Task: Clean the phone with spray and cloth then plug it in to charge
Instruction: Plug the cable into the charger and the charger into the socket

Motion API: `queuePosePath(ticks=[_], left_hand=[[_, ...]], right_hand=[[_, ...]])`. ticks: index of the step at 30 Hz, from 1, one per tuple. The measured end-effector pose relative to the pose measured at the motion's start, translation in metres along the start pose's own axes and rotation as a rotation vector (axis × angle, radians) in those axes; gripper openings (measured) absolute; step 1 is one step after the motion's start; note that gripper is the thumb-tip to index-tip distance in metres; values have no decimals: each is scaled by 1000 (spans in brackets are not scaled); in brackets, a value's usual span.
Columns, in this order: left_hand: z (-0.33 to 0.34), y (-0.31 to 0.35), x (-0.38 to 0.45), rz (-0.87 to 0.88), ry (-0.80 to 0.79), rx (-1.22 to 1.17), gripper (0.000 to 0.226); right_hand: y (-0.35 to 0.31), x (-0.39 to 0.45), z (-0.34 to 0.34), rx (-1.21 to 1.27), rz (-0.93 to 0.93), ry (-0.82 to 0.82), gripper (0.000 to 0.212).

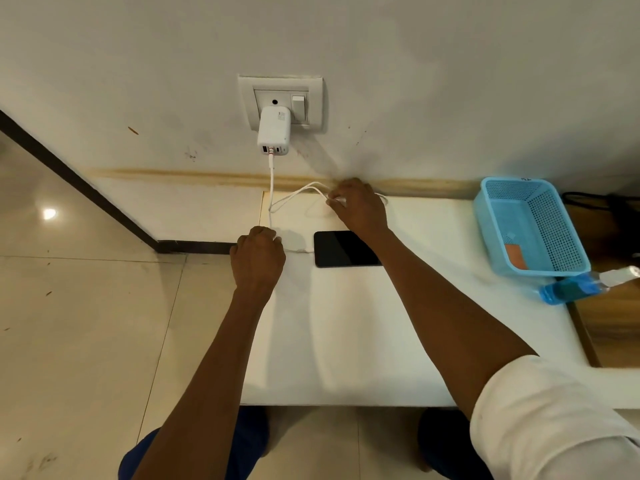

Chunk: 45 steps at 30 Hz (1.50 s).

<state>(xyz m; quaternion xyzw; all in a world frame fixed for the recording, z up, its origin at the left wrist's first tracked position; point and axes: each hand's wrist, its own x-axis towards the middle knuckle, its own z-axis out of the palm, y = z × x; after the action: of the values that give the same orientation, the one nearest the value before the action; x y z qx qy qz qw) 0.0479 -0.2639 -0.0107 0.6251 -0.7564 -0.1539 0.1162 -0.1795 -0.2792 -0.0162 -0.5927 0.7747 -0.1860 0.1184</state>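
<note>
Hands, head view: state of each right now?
Left hand: fingers curled round the white cable near the plug end beside the phone.
Right hand: pinching a loop of the same cable by the wall.

The phone [346, 249] is black and plain. The cable [272, 181], the charger [274, 129] and the socket plate [281, 101] are white, as is the table [381, 323]. The basket [531, 226] is light blue with a fine mesh of holes; an orange patch shows inside it. The spray bottle [575, 289] is blue with a white nozzle. The floor [86, 323] is glossy beige tile. The sleeve [554, 420] is white.
</note>
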Motion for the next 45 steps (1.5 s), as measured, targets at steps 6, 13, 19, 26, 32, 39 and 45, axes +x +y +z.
queuePosePath(ticks=[6,13,19,26,32,39,45], left_hand=[[0,0,0,-6,-10,-19,30],[0,3,0,-16,-40,-51,33],[1,5,0,-21,-70,-52,36],[4,4,0,-4,-80,-33,37],[6,6,-1,105,-100,-26,38],[9,12,-2,138,-138,-97,39],[7,11,-3,157,-117,-161,38]], right_hand=[[4,-5,-3,-54,4,-48,22],[14,-15,-15,-165,-51,-83,21],[28,-30,-26,-166,-23,-84,21],[46,-46,-31,-206,54,-79,24],[58,-50,-37,-70,140,-118,27],[79,-58,-42,166,245,22,34],[82,-52,-37,7,360,42,49]])
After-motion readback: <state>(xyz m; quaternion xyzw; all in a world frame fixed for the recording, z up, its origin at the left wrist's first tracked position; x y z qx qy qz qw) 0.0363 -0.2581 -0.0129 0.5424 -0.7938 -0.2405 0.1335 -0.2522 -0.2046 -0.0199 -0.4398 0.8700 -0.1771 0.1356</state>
